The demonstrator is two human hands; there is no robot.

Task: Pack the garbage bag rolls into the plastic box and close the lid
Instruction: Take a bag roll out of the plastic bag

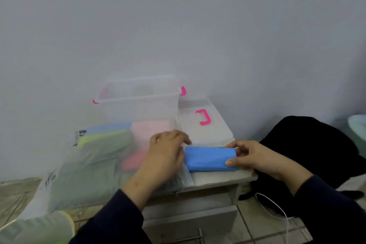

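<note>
A blue garbage bag roll (208,158) lies flat on the small white cabinet top (217,177). My right hand (255,159) pinches its right end between thumb and fingers. My left hand (166,152) rests at its left end, fingers curled over the mouth of a translucent plastic bag (85,168) that holds green, yellow, blue and pink rolls. Behind stands the clear plastic box (138,103) with pink latches, open. Its lid (206,125) with a pink handle lies flat to the right of the box.
The cabinet stands against a plain white wall. A black bag or cloth (309,148) lies on the floor to the right, with a white cable (277,210) in front of it. The floor is tiled.
</note>
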